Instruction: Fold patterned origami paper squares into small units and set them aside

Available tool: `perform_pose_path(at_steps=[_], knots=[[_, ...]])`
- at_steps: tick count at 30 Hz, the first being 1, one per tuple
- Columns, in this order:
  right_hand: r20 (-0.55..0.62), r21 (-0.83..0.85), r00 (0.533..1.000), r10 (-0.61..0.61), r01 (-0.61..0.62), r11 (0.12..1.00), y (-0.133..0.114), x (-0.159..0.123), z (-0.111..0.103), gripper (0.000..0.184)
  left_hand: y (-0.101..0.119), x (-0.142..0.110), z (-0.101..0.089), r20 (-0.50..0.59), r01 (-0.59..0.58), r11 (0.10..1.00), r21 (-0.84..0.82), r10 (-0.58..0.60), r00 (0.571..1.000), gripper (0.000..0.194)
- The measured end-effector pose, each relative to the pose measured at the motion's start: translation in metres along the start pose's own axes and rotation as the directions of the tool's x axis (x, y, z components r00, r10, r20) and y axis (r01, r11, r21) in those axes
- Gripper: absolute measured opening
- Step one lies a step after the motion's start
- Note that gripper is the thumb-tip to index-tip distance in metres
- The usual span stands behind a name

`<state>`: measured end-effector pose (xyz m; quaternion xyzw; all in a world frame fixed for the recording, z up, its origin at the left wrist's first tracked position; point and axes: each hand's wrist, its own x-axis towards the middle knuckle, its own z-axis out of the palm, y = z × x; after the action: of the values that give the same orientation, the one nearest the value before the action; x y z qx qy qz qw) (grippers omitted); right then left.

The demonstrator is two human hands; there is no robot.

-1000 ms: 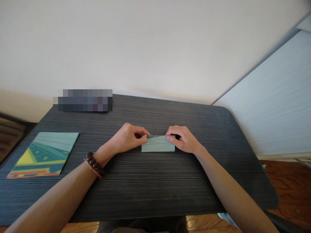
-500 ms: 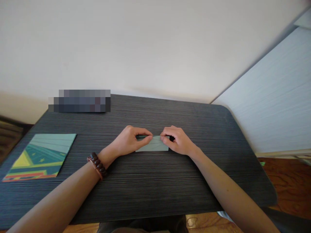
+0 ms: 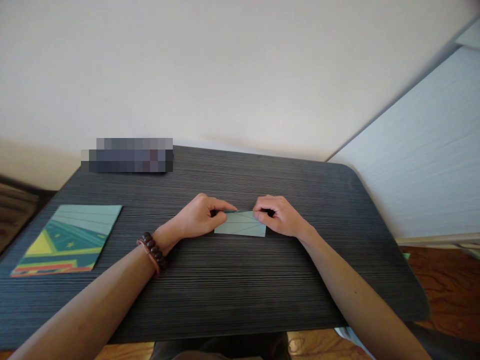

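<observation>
A small pale green folded sheet of paper (image 3: 240,225) with thin dark lines lies on the dark table in front of me. At its left end is my left hand (image 3: 200,215), the thumb on the paper and the index finger stretched along the far edge. My right hand (image 3: 279,215) pinches the far right corner between thumb and bent fingers. Parts of both ends of the paper are hidden under the hands. Dark beads and a thin reddish band circle my left wrist.
A larger printed sheet (image 3: 71,240) in green, yellow and orange lies at the table's left. Behind it stands a pixelated, unrecognisable object (image 3: 129,156). The dark table (image 3: 225,285) meets a pale wall (image 3: 225,75), and a whitish panel (image 3: 423,150) rises at the right.
My left thumb has drawn back to the left, away from the index fingertip. My right hand has shifted slightly right in view, and more of the paper's surface shows.
</observation>
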<state>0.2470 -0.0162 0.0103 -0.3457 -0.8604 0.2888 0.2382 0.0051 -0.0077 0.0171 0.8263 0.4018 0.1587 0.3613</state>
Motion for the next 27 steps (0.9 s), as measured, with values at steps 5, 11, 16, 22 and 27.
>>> perform_pose_path(at_steps=[5, 11, 16, 22, 27], knots=[[0.031, 0.046, 0.999, -0.011, 0.01, 0.999, 0.004, -0.002, -0.007, 0.017, -0.003, -0.003, -0.01, 0.06, -0.006, 0.99, -0.139, 0.014, 0.998, 0.04], [0.041, -0.01, 0.999, -0.001, 0.002, 1.0, 0.004, -0.002, -0.006, 0.017, 0.003, -0.001, -0.006, 0.055, -0.012, 0.985, -0.175, 0.022, 0.998, 0.031], [0.016, -0.076, 1.0, 0.013, -0.012, 0.997, 0.001, -0.001, 0.001, 0.016, 0.004, 0.002, 0.003, 0.0, 0.024, 0.993, -0.114, -0.024, 1.0, 0.024], [0.039, -0.041, 0.999, 0.023, -0.021, 0.999, 0.006, -0.002, -0.006, 0.017, -0.002, 0.002, 0.0, -0.005, 0.053, 0.992, -0.113, -0.054, 0.999, 0.026], [0.027, -0.013, 0.998, 0.058, -0.057, 0.998, 0.007, -0.004, -0.012, 0.015, -0.003, 0.0, -0.002, -0.033, 0.051, 0.991, -0.12, -0.055, 0.998, 0.026]])
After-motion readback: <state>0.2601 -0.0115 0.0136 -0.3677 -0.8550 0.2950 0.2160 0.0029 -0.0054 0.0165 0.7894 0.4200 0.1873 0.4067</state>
